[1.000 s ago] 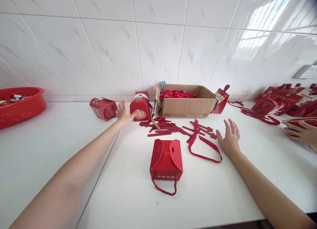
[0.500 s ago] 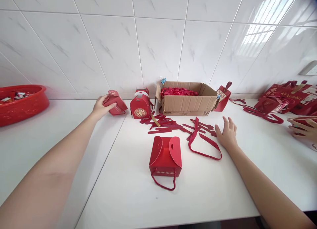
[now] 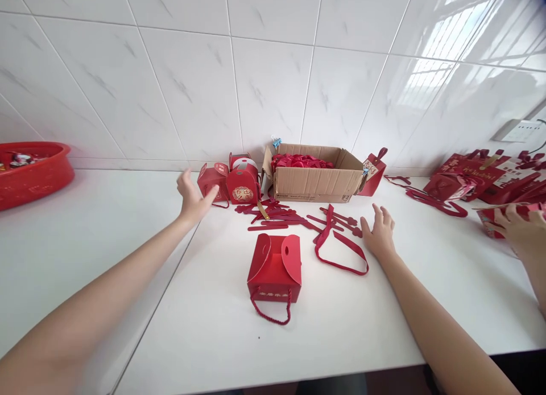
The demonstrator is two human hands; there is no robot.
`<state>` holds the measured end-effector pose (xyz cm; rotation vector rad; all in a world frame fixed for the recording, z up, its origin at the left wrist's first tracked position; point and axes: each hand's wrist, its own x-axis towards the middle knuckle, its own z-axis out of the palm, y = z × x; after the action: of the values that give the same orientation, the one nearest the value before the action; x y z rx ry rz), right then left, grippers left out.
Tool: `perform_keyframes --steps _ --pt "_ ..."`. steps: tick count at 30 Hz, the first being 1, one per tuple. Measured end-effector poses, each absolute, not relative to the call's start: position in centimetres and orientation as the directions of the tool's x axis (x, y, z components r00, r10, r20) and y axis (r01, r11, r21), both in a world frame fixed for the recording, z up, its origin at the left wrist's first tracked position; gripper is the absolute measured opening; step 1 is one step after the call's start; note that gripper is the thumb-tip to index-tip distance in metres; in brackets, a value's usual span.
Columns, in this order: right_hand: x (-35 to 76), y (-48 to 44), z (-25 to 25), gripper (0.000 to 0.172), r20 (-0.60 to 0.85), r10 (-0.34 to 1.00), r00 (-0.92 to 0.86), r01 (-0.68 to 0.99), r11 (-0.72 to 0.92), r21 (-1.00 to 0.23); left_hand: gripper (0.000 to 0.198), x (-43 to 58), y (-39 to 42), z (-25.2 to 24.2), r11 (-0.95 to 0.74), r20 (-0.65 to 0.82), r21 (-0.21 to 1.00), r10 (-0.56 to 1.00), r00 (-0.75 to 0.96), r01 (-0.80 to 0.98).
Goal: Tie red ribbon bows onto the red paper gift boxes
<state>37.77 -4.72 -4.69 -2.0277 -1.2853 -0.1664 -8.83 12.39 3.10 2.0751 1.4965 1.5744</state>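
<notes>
My left hand is open, thumb apart from the fingers, just in front of a small red gift box. That box stands against a second red box with a round gold design. Over the table at the right, my right hand is open with nothing in it, beside a loop of red ribbon and several flat red strips. Between my arms sits a red gift box with curved top flaps and a twisted cord handle hanging at its front.
An open cardboard box full of red ribbon stands near the tiled wall. A red basin is at the far left. At right are several red gift bags and another person's hand on a red item.
My left hand has set the small red box down beside the gold-design box and let go of it. My view has shifted slightly right; my right hand stays near the ribbon.
</notes>
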Motion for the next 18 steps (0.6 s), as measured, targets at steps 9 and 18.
perform_keyframes --steps 9,18 --pt "37.1 -5.4 -4.5 0.037 0.704 0.600 0.379 0.895 -0.043 -0.445 0.043 -7.0 4.9 -1.4 -0.612 0.183 0.286 0.790 0.585 0.737" --pt "26.9 0.7 4.1 0.022 0.731 0.662 0.164 0.920 0.164 -0.355 0.043 -7.3 5.2 -1.0 -0.613 0.186 0.269 0.790 0.585 0.743"
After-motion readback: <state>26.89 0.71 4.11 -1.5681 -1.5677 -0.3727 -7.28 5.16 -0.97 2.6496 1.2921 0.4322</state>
